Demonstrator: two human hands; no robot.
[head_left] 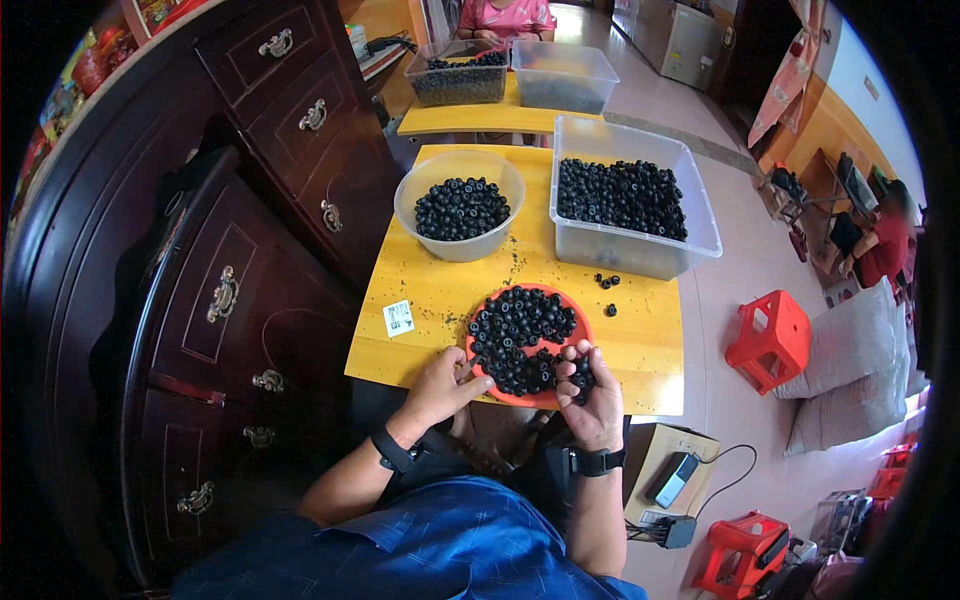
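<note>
A round red plate point(584, 318) near the table's front edge holds a heap of small black ring-shaped parts point(522, 318). At its left rim is my left hand point(438, 388), thumb and curled fingers closed about the edge. My right hand point(597, 412), palm turned up over the plate's right side, has its fingers curled round several black ring-shaped parts point(581, 380). Behind the plate stand a round translucent bowl point(460, 248) and a larger clear plastic bin point(628, 258), both holding more of these parts.
Some loose black parts point(611, 310) lie right of the plate on the yellow table point(650, 350). A white label card point(398, 318) lies to the left. Dark wooden drawers point(250, 290) flank the table. A person point(505, 15) sits beyond two further bins; a red stool point(768, 340) stands right.
</note>
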